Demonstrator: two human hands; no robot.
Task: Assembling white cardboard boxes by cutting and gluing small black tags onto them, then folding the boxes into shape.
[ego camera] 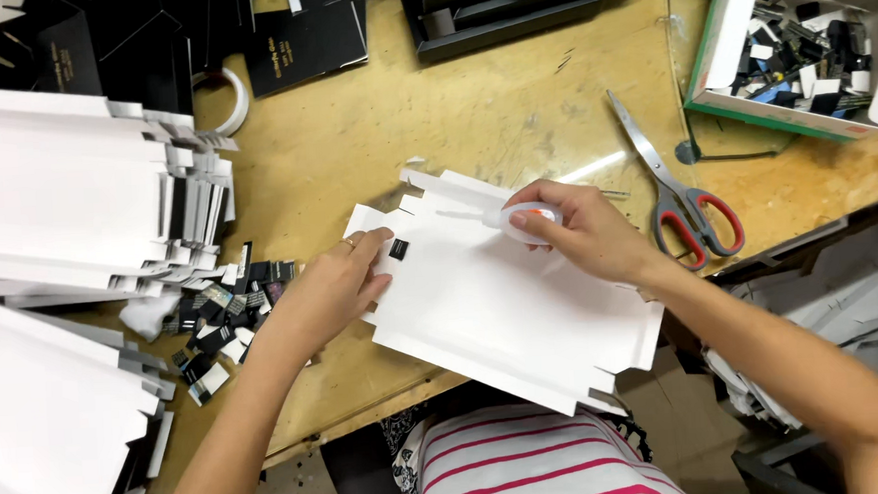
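A flat white die-cut cardboard sheet [502, 304] lies on the wooden table [422, 118] in front of me. My left hand [336, 282] rests on the sheet's left edge, thumb and forefinger pinching a small black square piece [399, 248] against it. My right hand [583, 229] grips a small white glue bottle with an orange band [527, 215], its thin nozzle pointing left over the sheet's upper part, a little to the right of the black piece.
Tall stacks of white sheets [56, 197] fill the left. A heap of small black pieces [213, 324] lies beside them. Red-handled scissors [682, 199] lie to the right, a box of small black bits [799, 43] at far right, black trays [506, 3] and a tape roll [226, 98] behind.
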